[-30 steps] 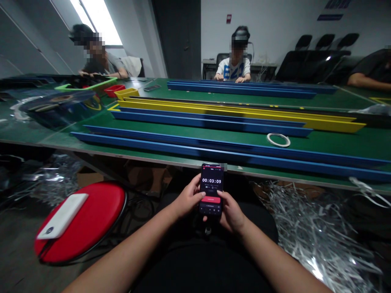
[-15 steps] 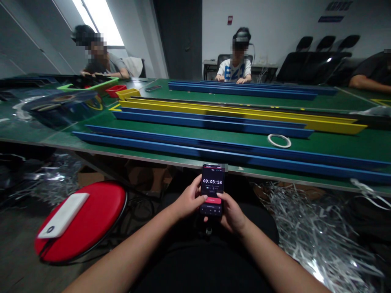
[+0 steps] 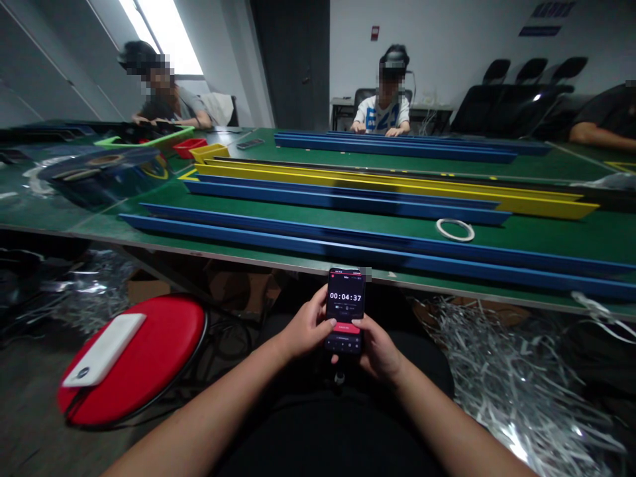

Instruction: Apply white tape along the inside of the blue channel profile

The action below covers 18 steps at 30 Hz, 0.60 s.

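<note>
A black smartphone (image 3: 344,308) is held upright over my lap, just below the table's near edge. Its dark screen shows a timer at 00:04:37 and a red button. My left hand (image 3: 312,323) grips the left side, with its thumb on the lower screen. On the other side, my right hand (image 3: 378,348) is closed round the phone, its thumb by the red button. Most of the fingers are hidden behind the phone. A cable end hangs below it.
Long blue channels (image 3: 348,242) and yellow channels (image 3: 397,183) lie across the green table (image 3: 303,215), with a white ring (image 3: 455,230). A red stool (image 3: 169,344) at left bears a white power bank (image 3: 105,348). Shredded strips (image 3: 521,384) cover the floor at right. Three other people sit around.
The timer on the phone has gone from 00:03:53 to 00:04:37. Both hands keep the same hold, and the view has shifted very slightly.
</note>
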Available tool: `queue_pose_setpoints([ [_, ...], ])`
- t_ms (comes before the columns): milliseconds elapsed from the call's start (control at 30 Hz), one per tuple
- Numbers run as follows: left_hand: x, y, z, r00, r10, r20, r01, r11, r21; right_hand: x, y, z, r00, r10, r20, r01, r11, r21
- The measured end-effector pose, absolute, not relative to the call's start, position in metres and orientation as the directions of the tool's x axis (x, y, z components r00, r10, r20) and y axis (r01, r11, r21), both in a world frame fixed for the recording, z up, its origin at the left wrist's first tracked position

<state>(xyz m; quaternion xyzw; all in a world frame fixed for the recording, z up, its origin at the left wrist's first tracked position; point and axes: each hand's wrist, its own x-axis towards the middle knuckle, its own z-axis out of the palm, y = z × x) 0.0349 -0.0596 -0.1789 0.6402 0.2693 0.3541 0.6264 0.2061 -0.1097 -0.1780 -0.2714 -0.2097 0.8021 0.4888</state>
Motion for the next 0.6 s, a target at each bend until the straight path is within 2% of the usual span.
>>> queue_pose_setpoints([
  [600, 0.0336, -0.0573, -0.1814, 0.615, 0.779, 0.124, -0.047, -0.121, 0.992, 0.2058, -0.1106, -0.1749, -0.375, 0.904, -0.206, -0.601, -0.406, -0.688],
])
